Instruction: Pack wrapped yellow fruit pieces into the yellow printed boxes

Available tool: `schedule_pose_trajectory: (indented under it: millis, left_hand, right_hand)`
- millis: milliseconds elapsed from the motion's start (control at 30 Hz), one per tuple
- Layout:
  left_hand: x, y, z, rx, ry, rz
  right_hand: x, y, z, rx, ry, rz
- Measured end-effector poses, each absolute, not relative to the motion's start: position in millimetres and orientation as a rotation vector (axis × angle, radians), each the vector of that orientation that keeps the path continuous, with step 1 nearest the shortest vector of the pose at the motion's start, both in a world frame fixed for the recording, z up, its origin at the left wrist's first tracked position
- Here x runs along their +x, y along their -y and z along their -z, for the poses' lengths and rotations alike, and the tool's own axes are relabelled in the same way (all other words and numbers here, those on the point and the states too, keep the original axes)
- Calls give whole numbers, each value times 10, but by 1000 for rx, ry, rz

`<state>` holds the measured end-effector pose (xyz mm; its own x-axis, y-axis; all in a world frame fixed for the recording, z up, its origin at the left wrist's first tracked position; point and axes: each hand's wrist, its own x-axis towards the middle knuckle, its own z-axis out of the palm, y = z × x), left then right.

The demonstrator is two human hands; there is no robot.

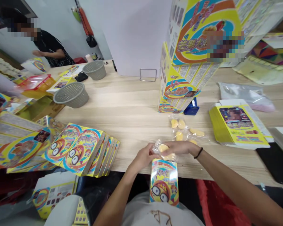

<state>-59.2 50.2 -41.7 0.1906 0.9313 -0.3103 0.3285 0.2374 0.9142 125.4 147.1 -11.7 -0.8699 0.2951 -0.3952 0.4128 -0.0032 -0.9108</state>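
A clear plastic packet (163, 148) with round yellow pieces is between my two hands at the table's front edge. My left hand (145, 156) pinches its left side, fingers closed. From the right, my right hand (180, 148) wraps its fingers over the packet. Directly below, a yellow and blue box (164, 182) with a cartoon face lies against my body, its top end beneath the packet. Just beyond my right hand, more clear packets with yellow pieces (179, 136) lie on the table (129, 116).
Cartoon boxes (81, 150) lean in a row at left. Two grey baskets (72, 95) (95, 70) stand behind them. Tall stacked boxes (179, 91) rise at centre right beside a blue object (191, 107). Flat cartons (238, 124) lie right. A person (50, 50) is at back left.
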Motion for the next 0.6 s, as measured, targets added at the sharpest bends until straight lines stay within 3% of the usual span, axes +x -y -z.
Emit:
schedule_pose_trajectory:
  millis: [100, 333, 600]
  left_hand:
    - [-635, -500, 341, 1326, -1279, -650]
    - [-647, -496, 348, 1212, -1325, -670]
    - [-634, -476, 426, 1224, -1313, -777]
  right_hand:
    - [1292, -1490, 136, 772, -2112, 2041]
    - [1207, -1395, 250, 1262, -2498, 1637]
    - [1056, -1372, 58, 791, -2368, 1740]
